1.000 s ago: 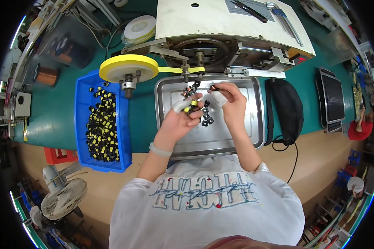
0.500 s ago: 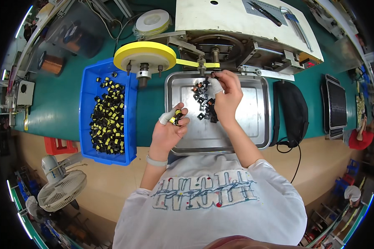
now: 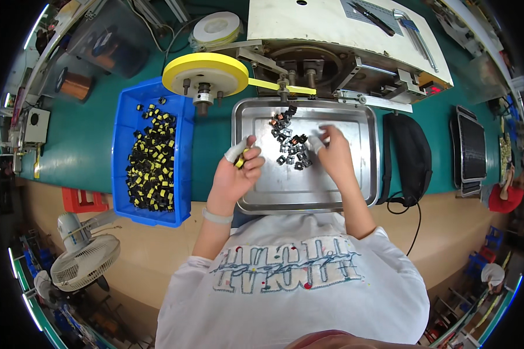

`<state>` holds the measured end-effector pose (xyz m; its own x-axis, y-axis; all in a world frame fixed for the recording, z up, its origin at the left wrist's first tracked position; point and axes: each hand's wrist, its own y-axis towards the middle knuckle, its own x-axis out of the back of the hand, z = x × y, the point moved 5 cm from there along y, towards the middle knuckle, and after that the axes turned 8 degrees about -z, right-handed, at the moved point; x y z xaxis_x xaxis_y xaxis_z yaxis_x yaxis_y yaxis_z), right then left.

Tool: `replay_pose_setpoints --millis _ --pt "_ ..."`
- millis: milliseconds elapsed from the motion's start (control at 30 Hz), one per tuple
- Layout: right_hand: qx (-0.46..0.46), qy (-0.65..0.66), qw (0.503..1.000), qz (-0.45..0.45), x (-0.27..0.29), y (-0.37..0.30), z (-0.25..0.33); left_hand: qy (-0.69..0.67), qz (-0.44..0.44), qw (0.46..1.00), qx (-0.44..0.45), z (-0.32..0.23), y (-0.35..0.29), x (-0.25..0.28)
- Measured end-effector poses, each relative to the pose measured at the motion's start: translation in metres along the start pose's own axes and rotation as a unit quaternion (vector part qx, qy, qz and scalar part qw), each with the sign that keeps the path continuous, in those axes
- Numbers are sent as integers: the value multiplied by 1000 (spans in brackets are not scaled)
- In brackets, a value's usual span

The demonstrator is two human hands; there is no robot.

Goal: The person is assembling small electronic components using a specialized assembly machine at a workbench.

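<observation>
My left hand [image 3: 237, 168], with a white finger cot on it, is curled around small yellow-taped coil bobbins [image 3: 240, 162] near the left rim of the metal tray [image 3: 343, 192]. The fingers partly hide how many it holds. My right hand [image 3: 336, 154] hovers over the tray with fingers apart and nothing visible in them; a white cot covers one digit. Just left of it lies a loose heap of black coil bobbins [image 3: 286, 137], some showing copper windings. Above the tray, a yellow tape strip [image 3: 265, 85] runs from its roll [image 3: 204, 67] to a free end beside the machine [image 3: 332, 55].
A blue bin [image 3: 186, 145] full of yellow-taped bobbins stands left of the tray. To the right lies a black pouch [image 3: 410, 157] with a cable, then stacked dark trays [image 3: 470, 145]. A fan [image 3: 86, 262] stands lower left. Another person in red [image 3: 502, 199] is at far right.
My right hand has left the tape end by the machine and come down to the right of the bobbin heap, its fingers parting. My left hand has closed a little more around its bobbins.
</observation>
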<state>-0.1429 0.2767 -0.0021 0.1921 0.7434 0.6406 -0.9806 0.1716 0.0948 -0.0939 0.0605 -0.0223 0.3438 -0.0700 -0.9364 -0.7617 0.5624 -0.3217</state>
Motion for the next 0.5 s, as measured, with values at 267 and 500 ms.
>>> replay_pose_setpoints --millis 267,500 --pt "-65 -4 997 36 -30 -41 -14 109 -66 992 -19 -1 74 -27" --pt "-50 -1 999 -16 -40 -37 -11 165 -69 984 -20 5 110 -38"
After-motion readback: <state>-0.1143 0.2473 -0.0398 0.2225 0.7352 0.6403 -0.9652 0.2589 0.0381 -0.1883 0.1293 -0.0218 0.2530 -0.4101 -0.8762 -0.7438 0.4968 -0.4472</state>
